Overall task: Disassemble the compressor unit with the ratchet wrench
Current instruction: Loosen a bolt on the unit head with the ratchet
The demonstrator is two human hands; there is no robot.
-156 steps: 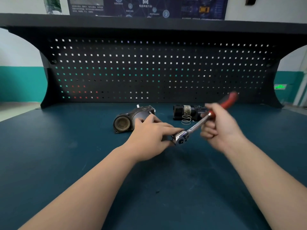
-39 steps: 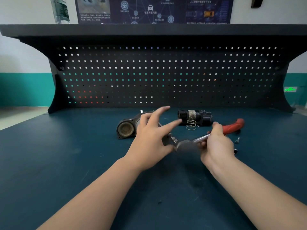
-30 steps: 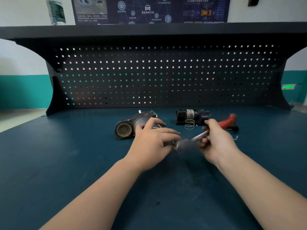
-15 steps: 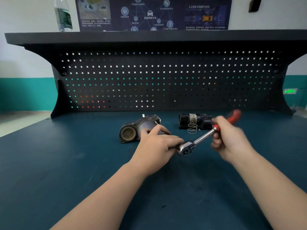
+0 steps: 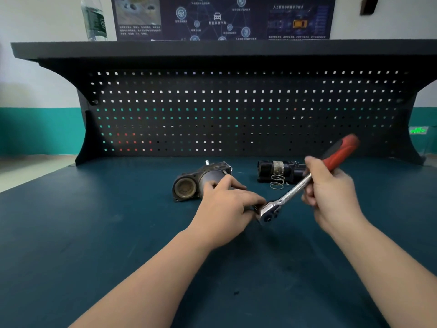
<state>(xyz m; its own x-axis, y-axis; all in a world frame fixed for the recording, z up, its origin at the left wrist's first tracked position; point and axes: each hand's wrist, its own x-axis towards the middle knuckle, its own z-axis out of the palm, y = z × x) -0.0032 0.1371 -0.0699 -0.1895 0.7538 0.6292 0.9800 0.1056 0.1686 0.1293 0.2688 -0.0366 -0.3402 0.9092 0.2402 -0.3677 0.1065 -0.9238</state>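
Right hand (image 5: 331,192) fisted around ratchet wrench (image 5: 305,181); left hand (image 5: 227,207) curled, apparently pinching its head.

A glossy chromed steel ratchet wrench (image 5: 305,181) with red rubbery handle is seen; the dull grey metal compressor housing (image 5: 198,182) looks tarnished.

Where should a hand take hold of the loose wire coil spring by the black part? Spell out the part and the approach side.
Judging from this view, pinch the small silver wire coil spring across its round coils, coming from above and the near side. It lies free on the blue benchtop, while the black cylindrical part sits right behind it, blocking a reach from the back.
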